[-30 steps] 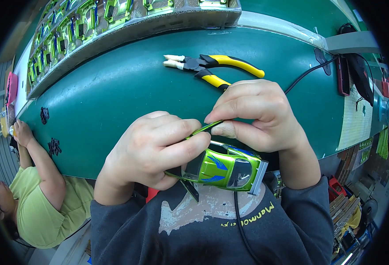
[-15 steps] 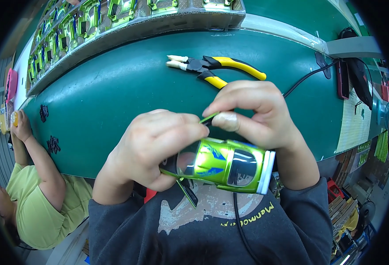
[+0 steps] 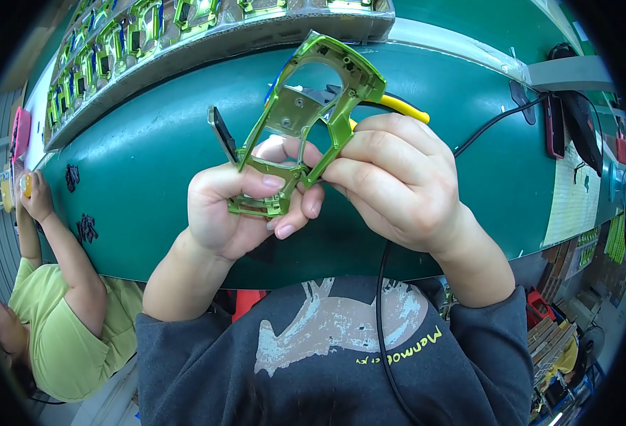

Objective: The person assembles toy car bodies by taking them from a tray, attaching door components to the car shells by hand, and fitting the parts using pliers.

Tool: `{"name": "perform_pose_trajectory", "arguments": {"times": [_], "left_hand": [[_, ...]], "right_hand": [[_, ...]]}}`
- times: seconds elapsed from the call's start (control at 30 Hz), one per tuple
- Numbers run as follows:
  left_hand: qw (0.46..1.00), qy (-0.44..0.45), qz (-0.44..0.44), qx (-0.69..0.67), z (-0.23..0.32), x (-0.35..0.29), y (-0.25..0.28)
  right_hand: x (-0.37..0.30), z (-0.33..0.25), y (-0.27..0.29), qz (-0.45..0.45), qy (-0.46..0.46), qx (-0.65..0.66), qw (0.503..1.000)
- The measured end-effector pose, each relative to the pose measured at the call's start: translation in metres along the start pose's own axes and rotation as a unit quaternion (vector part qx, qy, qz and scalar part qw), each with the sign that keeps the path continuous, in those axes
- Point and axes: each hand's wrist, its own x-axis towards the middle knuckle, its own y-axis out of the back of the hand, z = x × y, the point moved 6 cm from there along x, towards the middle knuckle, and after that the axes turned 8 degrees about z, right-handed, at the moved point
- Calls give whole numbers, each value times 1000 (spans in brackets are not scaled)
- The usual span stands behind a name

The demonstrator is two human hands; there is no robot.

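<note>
A bright green toy car body shell [image 3: 340,133] is held up over the bench, its hollow inside facing up. Clear window parts and screw posts show in it. My left hand [image 3: 220,202] is closed round its lower end, thumb on the inner face and fingers behind. A narrow dark-and-green flap [image 3: 222,135] sticks out from the shell's left side. My right hand [image 3: 405,177] pinches the shell's lower right edge; what lies under those fingertips is hidden. Behind the shell, yellow-handled pliers [image 3: 401,108] lie partly covered.
A cardboard tray [image 3: 256,37] of similar green shells spans the back left. Small black parts [image 3: 87,228] lie on the green bench [image 3: 149,142] at left. A black cable [image 3: 497,121] runs at right. Beside me at left, a co-worker's hand [image 3: 38,199] holds something orange.
The shell has turned over from its painted outside to its hollow inside and moved up and away from me. Both hands have regripped; it now hides part of the pliers.
</note>
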Motion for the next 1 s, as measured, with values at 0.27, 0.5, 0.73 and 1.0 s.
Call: {"name": "perform_pose_trajectory", "arguments": {"times": [0.27,0.5,0.73,1.0], "left_hand": [[998,11,21,-54,-2,3,6],[997,9,-4,-82,0,2,8],[993,12,-31,-112,6,-2,3],[979,-121,16,162,21,-5,3]], "right_hand": [[-8,1,-10,19,1,-18,1000],[-11,7,-13,33,-36,34,998],[-4,27,3,18,-131,83,988],[-24,46,-5,15,-433,295,851]]}}
